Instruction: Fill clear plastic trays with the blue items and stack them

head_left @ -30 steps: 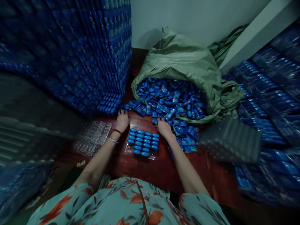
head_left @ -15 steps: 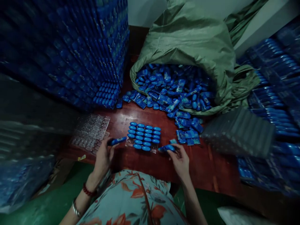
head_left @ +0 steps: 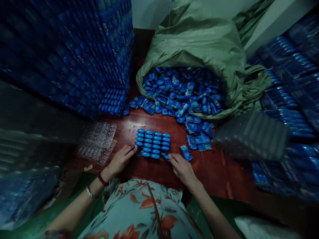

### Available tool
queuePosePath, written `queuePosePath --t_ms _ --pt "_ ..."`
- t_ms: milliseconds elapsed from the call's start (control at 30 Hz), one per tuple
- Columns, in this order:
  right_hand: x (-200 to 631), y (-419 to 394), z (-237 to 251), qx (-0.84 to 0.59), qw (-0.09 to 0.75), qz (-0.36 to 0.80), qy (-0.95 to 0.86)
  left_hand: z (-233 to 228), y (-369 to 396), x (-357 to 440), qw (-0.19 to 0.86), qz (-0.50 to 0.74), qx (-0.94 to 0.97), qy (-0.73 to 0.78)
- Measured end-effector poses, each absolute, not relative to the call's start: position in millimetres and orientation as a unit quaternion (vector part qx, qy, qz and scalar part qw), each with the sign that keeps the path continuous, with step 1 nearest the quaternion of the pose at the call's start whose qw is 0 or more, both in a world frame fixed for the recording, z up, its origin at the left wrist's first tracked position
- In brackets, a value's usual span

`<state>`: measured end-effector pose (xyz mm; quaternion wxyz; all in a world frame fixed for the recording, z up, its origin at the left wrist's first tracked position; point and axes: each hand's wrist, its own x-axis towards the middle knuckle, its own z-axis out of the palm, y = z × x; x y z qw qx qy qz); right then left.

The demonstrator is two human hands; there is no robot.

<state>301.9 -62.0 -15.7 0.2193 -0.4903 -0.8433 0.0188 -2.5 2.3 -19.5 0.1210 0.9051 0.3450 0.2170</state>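
A clear plastic tray (head_left: 163, 160) lies on the table before me, filled with rows of glossy blue oval packs (head_left: 148, 145). My left hand (head_left: 124, 158) is at the tray's left edge, fingers closed together at its near-left corner; the blue pack under them is almost fully hidden. At the near-right corner, my right hand (head_left: 183, 169) has its fingertips on a blue pack (head_left: 164, 155), low against the tray. Just beyond that hand a loose blue pack (head_left: 186, 152) with a printed label lies on the wood.
Blue packs spill from a large green sack (head_left: 199, 43) at the back. Empty clear trays (head_left: 97, 141) lie left, beside tall stacks of filled trays (head_left: 114, 49). A grey tray stack (head_left: 251, 139) stands right on the red-brown table (head_left: 149, 171).
Both hands have moved inward to the tray's near corners, bringing their blue packs down from beside it. The loose pack by my right hand is now fully uncovered.
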Motion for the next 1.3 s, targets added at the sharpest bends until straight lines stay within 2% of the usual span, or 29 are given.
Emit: queuePosePath --t_ms 233,367,467,567,667,767,867,967,1067,1200,1300 --pt "292 -56 9 -0.519 0.050 0.046 -0.852 9 17 6 0.136 0.058 0.948 0.284" --pt "274 -62 17 -0.535 0.018 0.056 -0.843 13 13 15 0.139 0.027 0.955 0.261" --pt "267 -61 15 -0.546 0.011 0.055 -0.836 3 13 16 0.142 0.063 0.949 0.272" --pt "271 -60 4 -0.557 0.046 0.036 -0.828 -7 12 10 0.136 0.119 0.938 0.295" --pt "284 -67 -10 -0.559 0.150 0.003 -0.816 -8 11 4 0.143 0.186 0.926 0.294" --pt "297 -73 -22 -0.643 0.262 -0.030 -0.719 -5 26 7 0.144 0.289 0.877 0.355" --pt "308 -71 -30 -0.768 0.262 -0.041 -0.584 -8 70 19 0.110 0.346 0.788 0.497" --pt "314 -64 -37 -0.819 0.211 -0.046 -0.531 -15 126 36 0.072 0.273 0.741 0.610" --pt "319 -62 -45 -0.802 0.216 -0.030 -0.557 -25 158 54 0.090 0.171 0.741 0.643" --pt "326 -73 -56 -0.757 0.274 -0.007 -0.593 -34 143 64 0.119 0.153 0.778 0.598" --pt "330 -86 -61 -0.761 0.279 0.014 -0.585 -34 122 58 0.113 0.164 0.787 0.584"
